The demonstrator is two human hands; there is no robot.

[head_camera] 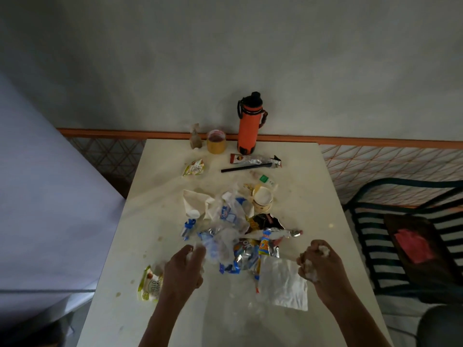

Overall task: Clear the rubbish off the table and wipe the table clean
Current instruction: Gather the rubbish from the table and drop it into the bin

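— Can any print be read on the rubbish?

— Hardly. The foil wrapper (246, 249) in the heap shows large white letters, seemingly "OK", cut off by folds. The yellow sachet (150, 284) by the left wrist bears dark lettering, too blurred to read. The far yellow sachet (194, 168) likewise.

— And the clear bag (229, 214)?

— It carries a blue label; its script is illegible.

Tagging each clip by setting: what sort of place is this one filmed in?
Probably a plain room in a home or small eatery, hard to say which. A small white table stands against a bare wall with patterned lower tiling, a striped chair sits beside it, and snack wrappers litter the top.
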